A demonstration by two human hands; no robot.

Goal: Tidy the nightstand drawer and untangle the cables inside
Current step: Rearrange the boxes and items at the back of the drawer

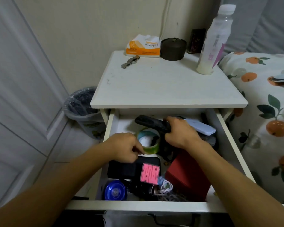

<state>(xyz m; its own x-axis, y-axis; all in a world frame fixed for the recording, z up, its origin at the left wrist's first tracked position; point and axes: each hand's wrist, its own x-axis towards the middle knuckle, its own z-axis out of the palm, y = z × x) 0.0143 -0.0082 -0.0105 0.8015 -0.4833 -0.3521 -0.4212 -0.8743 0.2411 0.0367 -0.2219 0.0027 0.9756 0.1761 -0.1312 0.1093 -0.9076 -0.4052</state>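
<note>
Crowding a white nightstand [162,86] beside a fruit-print bed [269,112] — right hand [179,131] gripping a black object [152,123], left hand [126,147] curled, grasp unclear.

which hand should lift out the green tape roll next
Left. The left hand already touches the near rim of the green tape roll and holds nothing else visible, while the right hand grips a long black object.

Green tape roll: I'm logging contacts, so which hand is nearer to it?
Left. The left hand has its fingers at the green tape roll; the right hand grips a black object just beyond it.
</note>
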